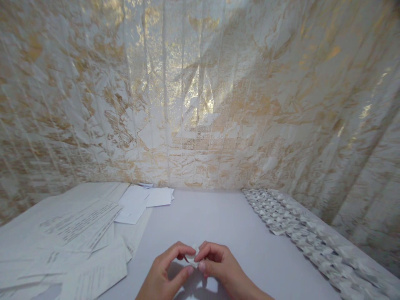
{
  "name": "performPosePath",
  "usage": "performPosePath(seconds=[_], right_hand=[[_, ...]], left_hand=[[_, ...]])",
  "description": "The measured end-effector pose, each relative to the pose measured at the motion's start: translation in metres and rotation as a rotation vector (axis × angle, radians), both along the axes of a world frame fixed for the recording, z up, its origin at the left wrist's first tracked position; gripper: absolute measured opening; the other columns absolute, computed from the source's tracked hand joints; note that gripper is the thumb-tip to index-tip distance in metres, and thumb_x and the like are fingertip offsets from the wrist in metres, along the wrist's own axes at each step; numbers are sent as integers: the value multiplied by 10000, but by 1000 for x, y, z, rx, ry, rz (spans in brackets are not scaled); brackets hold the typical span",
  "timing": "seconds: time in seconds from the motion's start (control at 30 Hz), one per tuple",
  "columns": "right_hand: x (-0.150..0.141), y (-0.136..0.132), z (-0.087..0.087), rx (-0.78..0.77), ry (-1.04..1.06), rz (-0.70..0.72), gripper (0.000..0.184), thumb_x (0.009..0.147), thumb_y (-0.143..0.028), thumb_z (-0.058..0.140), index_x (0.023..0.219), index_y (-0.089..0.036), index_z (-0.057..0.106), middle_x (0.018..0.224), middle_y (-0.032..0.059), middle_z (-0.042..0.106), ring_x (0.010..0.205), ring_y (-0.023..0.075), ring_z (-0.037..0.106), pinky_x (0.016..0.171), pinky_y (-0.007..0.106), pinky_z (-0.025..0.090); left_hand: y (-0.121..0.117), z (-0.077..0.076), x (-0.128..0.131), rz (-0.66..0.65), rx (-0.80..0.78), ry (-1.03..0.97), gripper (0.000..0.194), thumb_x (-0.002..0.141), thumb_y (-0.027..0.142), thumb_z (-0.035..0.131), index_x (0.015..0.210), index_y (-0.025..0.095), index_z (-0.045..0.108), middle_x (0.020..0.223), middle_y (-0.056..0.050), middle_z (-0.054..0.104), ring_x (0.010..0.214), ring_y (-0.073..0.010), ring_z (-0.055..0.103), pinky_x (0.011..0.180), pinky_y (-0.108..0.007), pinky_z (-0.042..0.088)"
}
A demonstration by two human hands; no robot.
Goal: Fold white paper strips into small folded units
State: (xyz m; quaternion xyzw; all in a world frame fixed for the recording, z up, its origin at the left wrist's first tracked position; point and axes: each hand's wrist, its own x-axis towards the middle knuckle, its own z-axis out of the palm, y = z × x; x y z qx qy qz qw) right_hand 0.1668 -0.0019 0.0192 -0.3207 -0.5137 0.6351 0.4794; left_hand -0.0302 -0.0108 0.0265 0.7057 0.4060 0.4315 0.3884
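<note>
left hand (167, 271): bare, slim-fingered | right hand (224, 263): bare, also slim-fingered | right wrist (246, 287): bare, smooth in outline | small details: blurred

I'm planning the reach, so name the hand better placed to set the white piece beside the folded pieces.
Probably the right hand: it touches the white piece and is nearer the folded pieces; the left hand, also touching it, is nearer the loose sheets.

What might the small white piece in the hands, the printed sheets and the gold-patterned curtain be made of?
Small white piece: perhaps folded paper, matte; it looks dull, but is partly covered.
Printed sheets: matte paper, flat and thin, with dark print.
Curtain: probably fabric, partly glossy, hanging in folds with shiny gold patches.
</note>
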Motion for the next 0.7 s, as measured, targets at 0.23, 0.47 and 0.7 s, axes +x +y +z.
performPosePath(seconds=[0.23,0.47,0.7], right_hand=[[0,0,-2,-45,-3,-26,441,603,-542,929,707,-170,717,629,-27,588,544,106,451,567,249,349],[-3,-3,5,69,-56,-30,520,683,-653,861,729,-185,640,624,-42,547,572,115,435,595,256,324],[-4,-5,0,117,-95,-52,507,714,-646,848,757,-195,620,686,-36,573,626,128,466,623,263,337]], left_hand=[[-2,2,1,-26,23,10,191,833,404,732,989,295,752,917,6,751,902,-223,651,846,-279,487],[-4,2,7,59,-21,-86,197,856,429,708,813,242,666,797,22,662,823,-200,619,782,-271,456],[-5,3,8,50,-90,-77,330,887,508,667,721,223,650,708,18,649,719,-190,601,696,-277,444]])
